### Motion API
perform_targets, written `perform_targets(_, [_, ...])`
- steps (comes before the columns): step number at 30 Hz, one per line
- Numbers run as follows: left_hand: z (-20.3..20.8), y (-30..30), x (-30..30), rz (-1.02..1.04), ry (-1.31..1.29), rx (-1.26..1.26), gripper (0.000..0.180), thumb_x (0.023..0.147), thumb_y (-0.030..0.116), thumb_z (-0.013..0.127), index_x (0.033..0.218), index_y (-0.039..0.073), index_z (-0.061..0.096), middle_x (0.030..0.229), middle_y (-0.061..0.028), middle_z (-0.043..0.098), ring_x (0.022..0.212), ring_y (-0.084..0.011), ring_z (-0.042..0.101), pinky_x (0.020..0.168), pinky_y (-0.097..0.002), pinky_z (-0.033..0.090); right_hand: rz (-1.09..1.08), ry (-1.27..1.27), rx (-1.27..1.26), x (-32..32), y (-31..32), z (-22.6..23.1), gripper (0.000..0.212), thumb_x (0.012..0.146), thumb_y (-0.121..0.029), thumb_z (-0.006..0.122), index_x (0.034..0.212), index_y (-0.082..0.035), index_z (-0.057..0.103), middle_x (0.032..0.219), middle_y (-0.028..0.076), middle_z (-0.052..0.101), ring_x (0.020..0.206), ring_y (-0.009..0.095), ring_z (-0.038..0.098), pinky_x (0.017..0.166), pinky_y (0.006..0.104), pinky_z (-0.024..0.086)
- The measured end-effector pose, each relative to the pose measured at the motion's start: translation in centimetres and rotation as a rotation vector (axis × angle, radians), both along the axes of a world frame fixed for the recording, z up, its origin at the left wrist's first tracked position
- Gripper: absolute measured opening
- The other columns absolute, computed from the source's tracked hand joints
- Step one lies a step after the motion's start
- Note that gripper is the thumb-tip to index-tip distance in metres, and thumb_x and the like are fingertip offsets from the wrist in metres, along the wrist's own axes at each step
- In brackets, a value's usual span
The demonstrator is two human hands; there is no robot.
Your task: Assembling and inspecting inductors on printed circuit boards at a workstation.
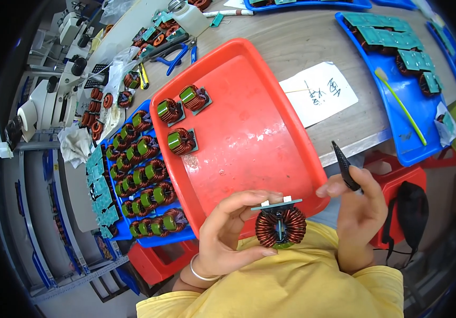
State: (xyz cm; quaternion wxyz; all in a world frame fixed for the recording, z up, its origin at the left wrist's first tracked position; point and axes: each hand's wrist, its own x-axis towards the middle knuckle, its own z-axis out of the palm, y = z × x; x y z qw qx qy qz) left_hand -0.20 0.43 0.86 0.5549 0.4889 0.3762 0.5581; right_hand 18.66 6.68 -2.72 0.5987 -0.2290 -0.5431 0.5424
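Observation:
My left hand (222, 233) is closed on a copper-wound toroidal coil (290, 229) with a small green circuit board along its top, thumb below and fingers at the board. The coil is above my lap at the near edge of a red tray (254, 122). Pinched in my right hand (365, 212) is a black, pointed, tweezer-like tool (343, 164), its tip up and away from the coil. Three similar coils with green tops stand in the tray's far left part: a near one (181, 142), a middle one (170, 111) and a far one (194, 98).
Left of the red tray, a blue tray (115, 197) holds rows of coils. Another blue tray (405, 151) at right carries boards and a yellow-green brush (405, 114). Paper (320, 98), blue-handled pliers (172, 61) and a bottle (189, 20) lie around; microscopes (58, 100) stand far left.

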Motion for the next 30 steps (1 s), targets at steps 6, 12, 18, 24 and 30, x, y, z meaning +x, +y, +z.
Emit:
perform_targets(6, [0.0,-0.1,-0.1,-0.007,-0.080,-0.039,0.066,0.068,-0.003,0.072,0.123,-0.004,0.037,0.121,-0.0202,0.046,0.118,-0.0312,0.044,0.101,-0.0441,0.035,0.174,-0.303,0.029,-0.5,-0.5,1.3,0.091,0.058,-0.012,0.082,0.132,0.003,0.032,0.109,0.012,0.058,0.094,0.022,0.055,0.076,0.0305,0.041])
perform_targets(12, [0.1,-0.1,0.0,-0.008,-0.096,-0.048,0.062,0.071,-0.003,0.069,0.124,-0.004,0.037,0.126,-0.0215,0.042,0.123,-0.0321,0.039,0.103,-0.0436,0.032,0.108,-0.259,0.104,-1.4,-1.1,0.9,0.091,0.055,-0.007,0.081,0.132,0.002,0.032,0.107,0.012,0.059,0.097,0.023,0.055,0.081,0.0312,0.040])
perform_targets(18, [0.3,0.1,0.0,-0.003,-0.057,-0.010,0.054,0.076,-0.006,0.061,0.124,-0.003,0.037,0.130,-0.0223,0.038,0.126,-0.0321,0.035,0.103,-0.0423,0.032,0.083,-0.323,0.142,-1.7,-1.0,0.6,0.088,0.057,-0.006,0.080,0.130,0.004,0.032,0.108,0.013,0.059,0.097,0.023,0.056,0.079,0.0298,0.041])
perform_targets(24, [0.2,0.0,0.5,-0.030,-0.164,-0.057,0.051,0.078,-0.007,0.055,0.123,0.001,0.034,0.131,-0.0222,0.035,0.125,-0.0305,0.034,0.103,-0.0413,0.031,0.017,-0.252,0.240,-2.2,-1.4,0.9,0.085,0.058,-0.006,0.081,0.128,0.004,0.034,0.109,0.015,0.056,0.096,0.022,0.056,0.074,0.0266,0.046])
perform_targets(30, [-0.1,0.0,0.5,-0.053,-0.275,-0.157,0.048,0.081,0.000,0.056,0.122,0.005,0.033,0.125,-0.0193,0.038,0.121,-0.0275,0.038,0.100,-0.0404,0.033,-0.011,-0.304,0.233,-1.9,-1.5,1.4,0.085,0.058,-0.011,0.084,0.126,0.006,0.036,0.108,0.014,0.055,0.092,0.021,0.057,0.072,0.0254,0.047])
